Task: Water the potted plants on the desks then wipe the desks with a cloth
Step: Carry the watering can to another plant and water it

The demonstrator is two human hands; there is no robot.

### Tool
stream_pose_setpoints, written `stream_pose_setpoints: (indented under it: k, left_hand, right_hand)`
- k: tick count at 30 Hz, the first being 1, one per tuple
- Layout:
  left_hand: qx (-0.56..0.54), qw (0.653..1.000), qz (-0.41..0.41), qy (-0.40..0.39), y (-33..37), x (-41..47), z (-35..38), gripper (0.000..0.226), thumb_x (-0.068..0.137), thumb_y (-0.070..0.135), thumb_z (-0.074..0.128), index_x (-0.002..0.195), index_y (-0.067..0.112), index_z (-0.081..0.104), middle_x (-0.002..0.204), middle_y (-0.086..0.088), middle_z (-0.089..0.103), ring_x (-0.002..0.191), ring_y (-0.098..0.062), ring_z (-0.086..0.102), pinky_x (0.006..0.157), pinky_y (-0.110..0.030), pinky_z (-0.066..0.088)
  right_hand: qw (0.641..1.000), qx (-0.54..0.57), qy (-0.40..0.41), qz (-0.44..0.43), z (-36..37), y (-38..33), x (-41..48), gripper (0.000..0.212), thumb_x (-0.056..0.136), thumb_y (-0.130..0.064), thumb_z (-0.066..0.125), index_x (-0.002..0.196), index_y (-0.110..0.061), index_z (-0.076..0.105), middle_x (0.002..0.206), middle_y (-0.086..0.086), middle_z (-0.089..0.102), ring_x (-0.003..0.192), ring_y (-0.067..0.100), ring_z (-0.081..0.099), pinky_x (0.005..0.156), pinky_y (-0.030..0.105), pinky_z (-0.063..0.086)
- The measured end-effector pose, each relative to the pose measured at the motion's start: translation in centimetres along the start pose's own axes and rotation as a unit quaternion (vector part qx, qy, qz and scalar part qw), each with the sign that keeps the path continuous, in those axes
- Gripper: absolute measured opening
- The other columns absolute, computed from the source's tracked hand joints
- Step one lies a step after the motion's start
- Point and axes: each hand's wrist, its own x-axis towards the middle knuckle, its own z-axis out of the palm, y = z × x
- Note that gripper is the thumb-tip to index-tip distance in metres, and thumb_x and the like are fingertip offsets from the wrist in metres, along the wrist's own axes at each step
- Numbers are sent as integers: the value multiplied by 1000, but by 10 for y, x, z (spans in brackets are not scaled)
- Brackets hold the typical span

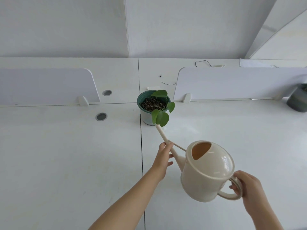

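A cream watering can (207, 171) hangs above the white desk (66, 155). My right hand (247, 186) grips its loop handle at the lower right. My left hand (163, 156) holds the long thin spout partway along. The spout tip sits just below the hanging leaves of a small green plant in a teal pot (146, 117), which stands at the seam between two desks. Dark soil shows inside the pot. No water is visible coming from the spout. No cloth is in view.
White divider panels (49, 85) stand upright along the back of the desks. Two round grey cable grommets (101, 116) sit left of the pot. A second dark pot (297, 98) stands at the far right edge. Thin black wire bits lie behind the plant.
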Motion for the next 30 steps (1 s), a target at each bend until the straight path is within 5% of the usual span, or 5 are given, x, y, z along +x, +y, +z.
stream_pose_setpoints:
  k: [10, 16, 30]
  left_hand:
    - [-65, 995, 29, 66, -22, -27, -42, 27, 95, 28, 42, 120, 18, 47, 123, -7, 56, 114, -23, 56, 101, -42, 38]
    - [-100, 985, 66, 124, -25, -44, -73, 15, 95, 24, 42, 103, 19, 53, 112, -6, 58, 104, -23, 57, 91, -36, 40]
    - [-191, 945, 113, 242, -29, -81, -133, 14, 95, 23, 42, 94, 20, 55, 96, -1, 59, 96, -22, 56, 79, -32, 42]
  right_hand:
    - [997, -49, -60, -23, 21, 26, 2, 43, 78, 7, 42, 39, -11, 41, 35, -2, 38, 49, 19, 31, 55, 32, 22]
    - [991, -67, -110, -26, 52, 23, 0, 44, 77, 7, 41, 38, -13, 40, 34, -5, 38, 36, 8, 33, 52, 27, 24]
    - [961, -100, -258, -16, 118, 18, -12, 10, 57, -15, 50, 49, -10, 48, 41, -6, 44, 43, 12, 41, 55, 26, 33]
